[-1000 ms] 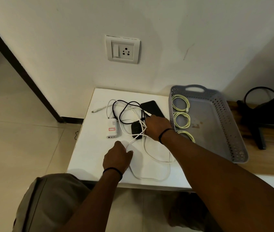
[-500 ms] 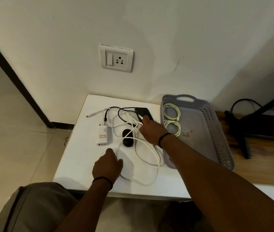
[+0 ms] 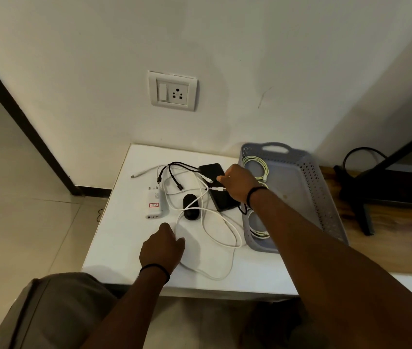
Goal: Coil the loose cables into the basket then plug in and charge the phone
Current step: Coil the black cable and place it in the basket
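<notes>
A black phone [image 3: 221, 199] lies on the white table [image 3: 114, 238] beside the grey basket [image 3: 310, 172]. My right hand [image 3: 237, 183] is over the phone and pinches the plug end of the long white cable [image 3: 225, 227]. My left hand [image 3: 162, 248] rests near the table's front, fingers curled at that cable's loop. A black cable [image 3: 174, 172] lies loose behind. Coiled pale cables [image 3: 256, 167] lie in the basket; my right forearm hides part of them. A white charger adapter [image 3: 154, 201] lies at the left.
A wall socket with a switch [image 3: 173, 91] sits above the table. A black oval case [image 3: 190, 202] lies among the cables. To the right there is a wooden surface with a black stand and cord [image 3: 361, 187]. My knee [image 3: 56, 311] is at the lower left.
My right hand has shifted a little farther along the phone, with the white cable's end in it. My left hand has stayed at the cable loop.
</notes>
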### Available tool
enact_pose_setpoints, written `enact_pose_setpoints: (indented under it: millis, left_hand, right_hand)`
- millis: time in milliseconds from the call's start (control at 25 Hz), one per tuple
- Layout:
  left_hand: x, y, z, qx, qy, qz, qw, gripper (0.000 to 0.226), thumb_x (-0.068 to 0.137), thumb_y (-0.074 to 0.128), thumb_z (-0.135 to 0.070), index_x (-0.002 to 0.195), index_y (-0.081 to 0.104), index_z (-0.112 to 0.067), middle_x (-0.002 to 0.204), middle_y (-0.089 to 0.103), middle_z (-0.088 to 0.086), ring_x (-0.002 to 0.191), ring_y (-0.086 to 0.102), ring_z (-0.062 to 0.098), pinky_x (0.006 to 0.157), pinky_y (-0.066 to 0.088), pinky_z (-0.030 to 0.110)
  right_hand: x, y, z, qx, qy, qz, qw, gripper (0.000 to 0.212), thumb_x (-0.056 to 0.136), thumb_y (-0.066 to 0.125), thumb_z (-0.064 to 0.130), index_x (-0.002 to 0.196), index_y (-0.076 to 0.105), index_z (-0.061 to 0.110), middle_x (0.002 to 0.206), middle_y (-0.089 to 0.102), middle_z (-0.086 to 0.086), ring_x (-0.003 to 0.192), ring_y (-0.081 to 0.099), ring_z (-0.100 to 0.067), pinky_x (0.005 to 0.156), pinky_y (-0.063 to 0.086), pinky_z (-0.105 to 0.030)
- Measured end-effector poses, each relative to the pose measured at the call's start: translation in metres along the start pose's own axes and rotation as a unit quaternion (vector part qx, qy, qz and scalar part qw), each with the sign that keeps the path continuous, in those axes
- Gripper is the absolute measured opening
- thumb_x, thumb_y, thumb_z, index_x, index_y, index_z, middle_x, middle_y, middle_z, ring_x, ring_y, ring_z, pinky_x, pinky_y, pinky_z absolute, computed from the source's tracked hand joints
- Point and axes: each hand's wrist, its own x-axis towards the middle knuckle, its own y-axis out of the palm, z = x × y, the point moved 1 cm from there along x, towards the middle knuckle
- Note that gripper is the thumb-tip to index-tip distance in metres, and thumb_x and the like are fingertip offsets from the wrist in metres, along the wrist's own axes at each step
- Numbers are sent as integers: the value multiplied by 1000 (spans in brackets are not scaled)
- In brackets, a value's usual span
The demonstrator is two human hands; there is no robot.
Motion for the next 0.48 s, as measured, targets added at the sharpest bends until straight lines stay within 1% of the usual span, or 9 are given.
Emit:
enact_pose_setpoints:
  millis: [40, 120, 160, 200, 240, 280, 360, 400, 480]
  left_hand:
    - [0, 0, 0, -2, -1, 1, 1000, 27, 88, 59, -39, 91, 47, -14, 81, 57, 2, 75, 51, 26, 68, 38, 30]
    - [0, 0, 0, -7, -5, 3, 1000, 27, 87, 59, -39, 92, 48, -14, 84, 60, 4, 77, 53, 26, 69, 39, 30]
    - [-1, -1, 0, -7, -5, 4, 1000, 27, 87, 59, -39, 92, 48, -14, 86, 62, 5, 78, 54, 27, 69, 40, 31]
    - [-1, -1, -1, -8, -6, 5, 1000, 27, 88, 59, -38, 92, 48, -14, 87, 63, 6, 79, 55, 27, 69, 40, 31]
    - [-1, -1, -1, -9, -6, 5, 1000, 27, 88, 59, -38, 92, 48, -14, 89, 64, 6, 78, 54, 27, 69, 40, 31]
    - [-2, -1, -1, -10, -6, 5, 1000, 26, 88, 59, -38, 92, 48, -14, 90, 64, 6, 78, 54, 26, 69, 40, 31]
    - [-2, 0, 1, -8, -4, 7, 1000, 26, 88, 58, -38, 92, 47, -15, 91, 64, 6, 80, 55, 27, 69, 40, 31]
    - [-2, 1, 1, -5, -2, 7, 1000, 27, 88, 58, -39, 93, 47, -15, 91, 64, 6, 82, 58, 28, 70, 40, 31]
    - [-2, 2, 2, 4, 2, 10, 1000, 27, 89, 57, -40, 94, 47, -15, 92, 65, 6, 86, 60, 30, 70, 41, 31]
  right_hand:
    - [2, -6, 3, -26, 4, 10, 1000, 34, 98, 52, 36, 88, 59, 4, 83, 60, -12, 87, 58, -30, 71, 41, -33]
    - [-1, -22, 12, -59, 0, -1, 998, 39, 99, 48, 35, 102, 68, 1, 104, 68, -15, 101, 62, -32, 84, 47, -35]
    - [-5, -34, 18, -65, -12, -18, 998, 38, 100, 46, 33, 107, 68, 2, 111, 68, -16, 106, 62, -33, 89, 46, -35]
    - [-11, -47, 27, -66, -31, -37, 997, 37, 101, 43, 29, 109, 68, 3, 114, 66, -17, 108, 61, -34, 92, 46, -36]
    - [-15, -62, 36, -54, -48, -63, 995, 37, 100, 42, 26, 107, 69, 2, 111, 66, -18, 107, 61, -35, 90, 47, -35]
    - [-20, -78, 45, -21, -54, -91, 994, 36, 99, 42, 25, 101, 69, 1, 104, 67, -18, 101, 62, -35, 85, 47, -34]
    - [-31, -107, 62, 63, -52, -149, 985, 35, 95, 47, 26, 87, 69, 0, 81, 65, -14, 83, 63, -32, 71, 44, -31]
    - [-39, -123, 70, 88, -56, -181, 978, 34, 92, 49, 26, 83, 67, -2, 71, 61, -12, 73, 61, -29, 65, 42, -31]
    - [-57, -150, 82, 128, -72, -239, 960, 33, 86, 52, 25, 78, 63, -5, 59, 52, -9, 58, 49, -22, 55, 38, -31]
